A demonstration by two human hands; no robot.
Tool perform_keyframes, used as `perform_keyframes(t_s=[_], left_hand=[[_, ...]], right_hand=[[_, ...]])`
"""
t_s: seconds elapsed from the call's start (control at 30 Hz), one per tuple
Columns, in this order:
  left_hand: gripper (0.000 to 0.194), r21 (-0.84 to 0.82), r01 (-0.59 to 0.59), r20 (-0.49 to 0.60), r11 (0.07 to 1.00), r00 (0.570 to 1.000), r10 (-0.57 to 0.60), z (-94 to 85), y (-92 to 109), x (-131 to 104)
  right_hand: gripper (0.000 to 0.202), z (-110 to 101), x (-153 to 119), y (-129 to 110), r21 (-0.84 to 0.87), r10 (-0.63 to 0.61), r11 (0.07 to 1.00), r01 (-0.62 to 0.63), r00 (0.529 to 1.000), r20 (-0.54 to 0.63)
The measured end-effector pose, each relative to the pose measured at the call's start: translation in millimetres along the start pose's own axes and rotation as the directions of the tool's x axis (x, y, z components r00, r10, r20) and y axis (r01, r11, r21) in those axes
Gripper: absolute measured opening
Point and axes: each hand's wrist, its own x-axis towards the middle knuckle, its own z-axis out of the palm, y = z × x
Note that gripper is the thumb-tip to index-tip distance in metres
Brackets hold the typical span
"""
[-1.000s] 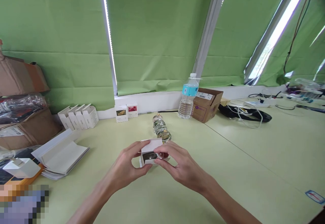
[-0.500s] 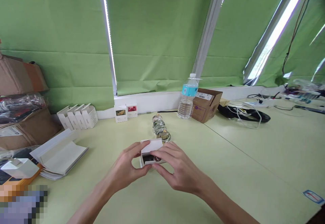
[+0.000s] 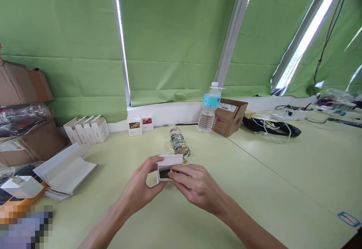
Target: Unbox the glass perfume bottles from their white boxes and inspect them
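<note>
White box (image 3: 171, 160) being held open

In the head view, the box is being gripped by the left hand (image 3: 141, 188), thumb below; its flap is not yet being closed, and something dark (image 3: 164, 173) is being exposed inside. Bent fingers of the right hand (image 3: 200, 188) are being held at the opening — whether anything is being pinched cannot be told. Shiny pieces (image 3: 178, 141) are lying just beyond.

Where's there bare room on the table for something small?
Bare tabletop lies between the right hand, black item and blue-edged sticker; another patch between white sheets and left hand. Crowded: far left, and just behind the white box.
</note>
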Motion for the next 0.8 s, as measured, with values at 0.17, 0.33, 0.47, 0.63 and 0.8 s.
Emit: perform_keyframes(t_s=[0.17,0.33,0.47,0.63,0.8], left_hand=[[0.038,-0.085,-0.051,-0.103,0.995,0.994,0.043,6.5,-12,-4],[0.015,0.082,-0.114,-0.111,0.99,0.986,0.123,8.2,-20,-5],[0.02,0.133,-0.153,-0.088,0.979,0.982,0.166,6.5,-19,-4],[0.019,0.071,-0.105,-0.072,0.992,0.991,0.11,2.8,-7,-1],[0.013,-0.123,0.071,-0.098,0.99,0.992,-0.084,6.0,5,0]], right_hand=[[0.02,-3,1,0,-0.003,0.057,0.998,-0.057,0.998,-0.037],[0.019,-4,0,1,-0.04,0.055,0.998,-0.058,0.997,-0.06],[0.022,-3,0,0,-0.018,0.042,0.999,-0.044,0.994,-0.098],[0.022,-5,1,2,0.048,0.099,0.995,-0.092,0.977,-0.187],[0.021,-2,2,5,0.138,0.246,0.967,-0.215,0.93,-0.274]])
